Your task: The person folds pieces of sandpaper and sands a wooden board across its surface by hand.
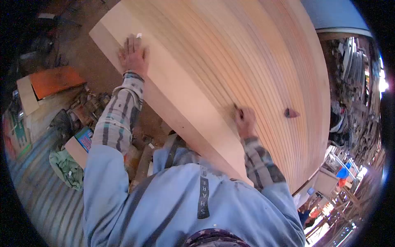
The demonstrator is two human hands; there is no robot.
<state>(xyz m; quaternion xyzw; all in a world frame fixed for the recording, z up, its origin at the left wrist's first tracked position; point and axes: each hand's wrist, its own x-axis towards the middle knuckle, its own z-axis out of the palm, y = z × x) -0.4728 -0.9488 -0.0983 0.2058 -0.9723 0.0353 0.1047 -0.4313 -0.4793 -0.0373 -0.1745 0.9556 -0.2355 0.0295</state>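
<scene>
A large pale wooden panel [263, 70] with many parallel grooves spreads in front of me. Its near border is a smooth, plain wooden strip [185, 103]. Toward the far left end of this strip, my left hand [135, 57] lies flat with its fingers stretched out. A small white bit [139, 36] shows at its fingertips. My right hand [246, 121] is closed and slightly blurred, pressed down where the plain strip meets the grooves. Something dark shows at its fingers, too small to name. Farther right, a small dark reddish piece [291, 113] rests on the grooves.
An orange board [56, 81], a green cloth [66, 168] and a corrugated metal sheet [45, 181] lie low on the left. Stacked wood pieces [358, 94] stand beyond the panel's right edge. A blue surface [337, 14] shows at the upper right.
</scene>
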